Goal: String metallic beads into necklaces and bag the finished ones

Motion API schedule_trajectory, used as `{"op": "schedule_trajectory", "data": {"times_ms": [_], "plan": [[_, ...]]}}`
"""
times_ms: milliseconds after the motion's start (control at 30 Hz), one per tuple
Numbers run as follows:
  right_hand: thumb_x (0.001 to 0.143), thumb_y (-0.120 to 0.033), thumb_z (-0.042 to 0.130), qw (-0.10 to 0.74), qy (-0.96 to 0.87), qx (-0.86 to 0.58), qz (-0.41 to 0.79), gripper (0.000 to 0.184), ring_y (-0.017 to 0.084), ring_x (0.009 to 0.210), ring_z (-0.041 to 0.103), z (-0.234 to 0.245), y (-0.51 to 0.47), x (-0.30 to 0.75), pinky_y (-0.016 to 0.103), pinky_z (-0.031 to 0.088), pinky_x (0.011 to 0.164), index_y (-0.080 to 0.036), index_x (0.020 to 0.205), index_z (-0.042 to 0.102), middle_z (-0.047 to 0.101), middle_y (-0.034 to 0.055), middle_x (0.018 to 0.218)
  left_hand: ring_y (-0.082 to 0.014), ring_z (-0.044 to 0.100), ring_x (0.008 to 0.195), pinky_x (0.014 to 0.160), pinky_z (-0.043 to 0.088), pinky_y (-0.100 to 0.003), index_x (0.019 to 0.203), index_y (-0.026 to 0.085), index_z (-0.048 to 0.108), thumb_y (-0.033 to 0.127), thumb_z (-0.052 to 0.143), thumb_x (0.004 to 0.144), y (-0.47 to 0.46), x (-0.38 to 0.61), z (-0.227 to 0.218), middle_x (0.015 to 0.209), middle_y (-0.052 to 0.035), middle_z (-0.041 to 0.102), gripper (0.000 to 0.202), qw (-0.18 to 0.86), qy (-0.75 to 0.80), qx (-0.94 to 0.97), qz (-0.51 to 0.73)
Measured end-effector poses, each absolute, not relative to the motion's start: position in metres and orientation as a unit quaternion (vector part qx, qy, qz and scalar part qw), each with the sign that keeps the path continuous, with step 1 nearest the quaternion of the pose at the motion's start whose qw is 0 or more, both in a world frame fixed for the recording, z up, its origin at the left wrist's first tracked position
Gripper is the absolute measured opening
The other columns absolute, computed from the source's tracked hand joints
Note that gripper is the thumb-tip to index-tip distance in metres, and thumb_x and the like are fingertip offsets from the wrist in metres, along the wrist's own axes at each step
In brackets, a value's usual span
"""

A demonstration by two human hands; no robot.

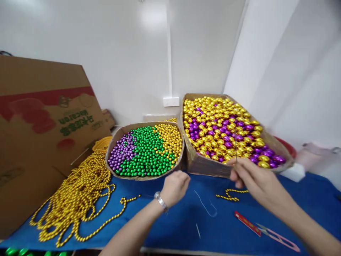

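Right hand (252, 174) grips a thin needle-like rod (236, 145) between thumb and fingers; the rod stands nearly upright, right of center in the frame. Left hand (174, 188), at lower center, is curled closed; whether it holds anything cannot be determined. Pink-handled scissors (265, 231) touch a red packet (247, 223) at lower right. Loose white thread (204, 205) lies on blue cloth (176, 233) between the forearms. Gold bead strands (80, 192) are heaped at lower left. Beyond, at center, an open box (157, 177) contains purple, green and gold beads; beside it, a larger box (210, 169) contains gold and purple beads.
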State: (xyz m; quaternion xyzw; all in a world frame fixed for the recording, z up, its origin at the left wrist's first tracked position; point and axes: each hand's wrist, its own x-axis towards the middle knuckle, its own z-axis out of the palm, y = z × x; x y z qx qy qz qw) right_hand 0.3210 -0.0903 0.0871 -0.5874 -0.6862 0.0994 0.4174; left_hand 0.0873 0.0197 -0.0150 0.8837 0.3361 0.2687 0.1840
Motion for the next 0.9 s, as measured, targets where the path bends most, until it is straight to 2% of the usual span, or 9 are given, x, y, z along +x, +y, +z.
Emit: {"op": "schedule_trajectory", "data": {"times_ms": [67, 133, 200, 367, 467, 567, 667, 767, 900], "plan": [[0.094, -0.038, 0.035, 0.406, -0.678, -0.6, 0.125, 0.027, 0.011, 0.043, 0.057, 0.051, -0.099, 0.31, 0.02, 0.048, 0.044, -0.024, 0.104, 0.056, 0.059, -0.0029, 0.058, -0.0194, 0.055, 0.084, 0.076, 0.04, -0.029, 0.091, 0.022, 0.062, 0.028, 0.037, 0.091, 0.044, 0.065, 0.002, 0.086, -0.0076, 0.061, 0.026, 0.133, 0.385, 0.868, 0.282], [0.094, -0.038, 0.034, 0.399, -0.676, -0.607, 0.126, 0.027, 0.012, 0.043, 0.058, 0.022, -0.104, 0.297, 0.021, 0.048, 0.043, -0.025, 0.105, 0.056, 0.058, -0.0037, 0.054, -0.0215, 0.053, 0.092, 0.079, 0.04, -0.031, 0.096, 0.021, 0.062, 0.023, 0.04, 0.089, 0.072, 0.048, 0.01, 0.094, -0.0083, 0.06, 0.023, 0.1, 0.467, 0.852, 0.216], [0.093, -0.036, 0.034, 0.402, -0.678, -0.604, 0.118, 0.027, 0.014, 0.048, 0.062, 0.003, -0.104, 0.283, 0.021, 0.049, 0.044, -0.025, 0.106, 0.056, 0.063, -0.0016, 0.06, -0.0242, 0.051, 0.096, 0.079, 0.04, -0.032, 0.094, 0.02, 0.063, 0.018, 0.047, 0.084, 0.096, 0.04, 0.008, 0.096, -0.0091, 0.06, 0.018, 0.097, 0.496, 0.846, 0.171], [0.093, -0.03, 0.035, 0.41, -0.701, -0.575, 0.1, 0.026, 0.014, 0.055, 0.066, -0.02, -0.098, 0.257, 0.022, 0.053, 0.052, -0.024, 0.105, 0.057, 0.071, 0.0037, 0.088, -0.0262, 0.049, 0.099, 0.082, 0.04, -0.036, 0.073, 0.017, 0.062, 0.006, 0.048, 0.079, 0.114, 0.042, -0.008, 0.09, -0.0109, 0.06, 0.019, 0.143, 0.488, 0.843, 0.175], [0.093, -0.027, 0.035, 0.411, -0.712, -0.561, 0.097, 0.027, 0.013, 0.054, 0.066, -0.028, -0.095, 0.247, 0.022, 0.054, 0.053, -0.024, 0.106, 0.059, 0.072, 0.0041, 0.092, -0.0258, 0.049, 0.103, 0.085, 0.04, -0.038, 0.078, 0.017, 0.062, 0.005, 0.048, 0.078, 0.109, 0.043, -0.011, 0.094, -0.0117, 0.06, 0.018, 0.191, 0.485, 0.824, 0.224], [0.093, -0.025, 0.035, 0.409, -0.717, -0.561, 0.062, 0.028, 0.016, 0.067, 0.07, -0.033, -0.094, 0.24, 0.024, 0.056, 0.059, -0.024, 0.106, 0.06, 0.071, 0.0046, 0.096, -0.0213, 0.056, 0.094, 0.08, 0.045, -0.034, 0.091, 0.018, 0.062, 0.016, 0.048, 0.084, 0.097, 0.042, -0.008, 0.094, -0.0093, 0.062, 0.016, 0.254, 0.474, 0.798, 0.274], [0.092, -0.023, 0.036, 0.4, -0.724, -0.561, 0.024, 0.028, 0.017, 0.08, 0.07, -0.036, -0.093, 0.235, 0.025, 0.057, 0.066, -0.023, 0.104, 0.061, 0.072, 0.0041, 0.094, -0.018, 0.063, 0.083, 0.073, 0.05, -0.031, 0.102, 0.016, 0.059, 0.03, 0.047, 0.087, 0.078, 0.042, -0.002, 0.09, -0.0077, 0.064, 0.024, 0.419, 0.425, 0.72, 0.353], [0.093, -0.023, 0.035, 0.392, -0.729, -0.562, -0.002, 0.029, 0.017, 0.08, 0.07, -0.037, -0.092, 0.233, 0.025, 0.057, 0.065, -0.022, 0.103, 0.062, 0.072, 0.0041, 0.093, -0.0181, 0.065, 0.081, 0.073, 0.051, -0.031, 0.096, 0.013, 0.062, 0.031, 0.065, 0.076, 0.056, 0.045, 0.004, 0.087, -0.0077, 0.066, 0.027, 0.673, 0.317, 0.507, 0.436], [0.093, -0.023, 0.035, 0.381, -0.729, -0.568, -0.017, 0.029, 0.017, 0.079, 0.07, -0.039, -0.092, 0.235, 0.025, 0.057, 0.067, -0.022, 0.103, 0.062, 0.072, 0.0041, 0.093, -0.0154, 0.065, 0.077, 0.072, 0.051, -0.027, 0.089, 0.012, 0.065, 0.024, 0.073, 0.069, 0.039, 0.048, 0.009, 0.082, -0.007, 0.067, 0.025, 0.768, 0.27, 0.381, 0.439]]}}
